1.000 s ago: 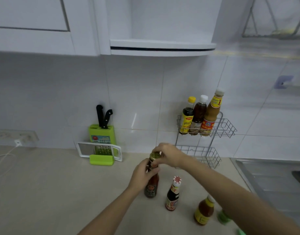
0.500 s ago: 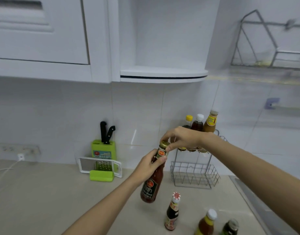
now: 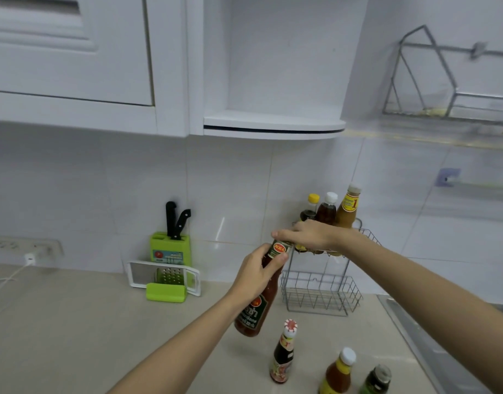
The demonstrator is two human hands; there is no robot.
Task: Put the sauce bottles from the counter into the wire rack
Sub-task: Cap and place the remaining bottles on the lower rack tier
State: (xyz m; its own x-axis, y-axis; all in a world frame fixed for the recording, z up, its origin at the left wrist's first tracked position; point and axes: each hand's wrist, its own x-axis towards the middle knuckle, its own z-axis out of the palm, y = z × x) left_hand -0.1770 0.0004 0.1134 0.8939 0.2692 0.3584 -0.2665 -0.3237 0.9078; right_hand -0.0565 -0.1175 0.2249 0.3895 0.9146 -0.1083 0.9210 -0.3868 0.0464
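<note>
The left hand (image 3: 254, 275) was wrapped around the neck and shoulder of a red sauce bottle (image 3: 259, 297), thumb pressed across the green neck label, holding it clear of the counter (image 3: 74, 322) with its base tilted toward seven o'clock and its top toward one o'clock. The right hand (image 3: 307, 236) lay over the bottle's cap, fingers curled down around it, so both hands gripped the same bottle; the cap itself was hidden under the fingers.

Just behind the right hand, at one o'clock from the grip, stood the wire rack (image 3: 321, 291) against the tiled wall. Its upper tier held three bottles: a yellow-capped dark bottle (image 3: 310, 207), a white-capped brown bottle (image 3: 327, 209) and a taller orange sauce bottle (image 3: 348, 207), standing side by side. The lower tier's basket sat at three o'clock from the held bottle's body.

On the counter at five o'clock from the grip stood three more bottles, apart from each other: a dark bottle with a red-and-white cap (image 3: 284, 354), a yellow-labelled bottle with a white cap (image 3: 338, 372) and a green-labelled jar (image 3: 377, 379) at the bottom edge.

At nine o'clock, against the wall, stood a green knife block (image 3: 170, 247) with two black handles, and in front of it a white-framed grater (image 3: 165, 277).
</note>
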